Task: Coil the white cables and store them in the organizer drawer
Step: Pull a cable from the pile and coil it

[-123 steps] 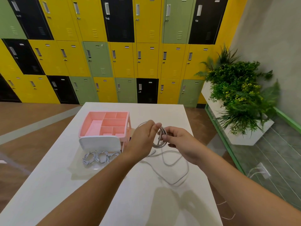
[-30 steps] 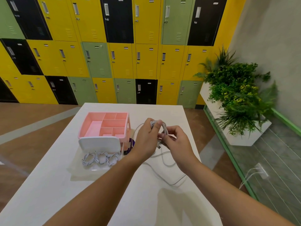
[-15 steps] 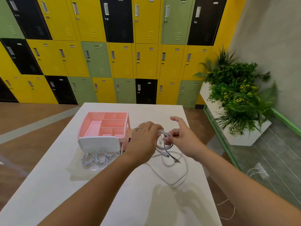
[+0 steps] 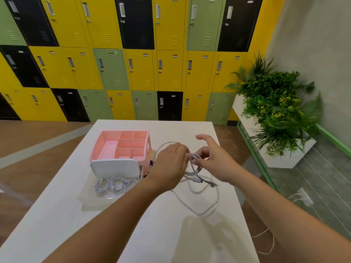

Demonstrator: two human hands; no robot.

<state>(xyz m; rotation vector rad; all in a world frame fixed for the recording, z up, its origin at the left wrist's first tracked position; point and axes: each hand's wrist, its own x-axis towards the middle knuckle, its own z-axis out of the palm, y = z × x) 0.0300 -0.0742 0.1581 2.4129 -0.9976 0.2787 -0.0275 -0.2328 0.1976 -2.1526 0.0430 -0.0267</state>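
The left hand (image 4: 171, 164) is curling its fingers round a small coil of white cable (image 4: 193, 168), gripping the loops from the left, with a ring showing on one finger. The right hand (image 4: 214, 160) is pinching the same coil from the other side with its thumb and lower fingers, while its index finger is sticking out straight above. Both hands are hovering just to the right of the pink organizer (image 4: 96, 147), slightly above the white table (image 4: 57, 215) on which the organizer is sitting. The uncoiled rest of the cable is hanging from the coil and trailing in a wide loop on the table, right of the organizer and nearer the camera. On the organizer's near side the clear drawer (image 4: 91, 201) is standing pulled out, and three coiled cables (image 4: 115, 184) are lying in it side by side. Beyond the organizer a wall of yellow, green and black lockers (image 4: 140, 69) is rising from a wooden floor (image 4: 38, 133). Far right of the organizer, green plants (image 4: 275, 103) are filling a white planter.
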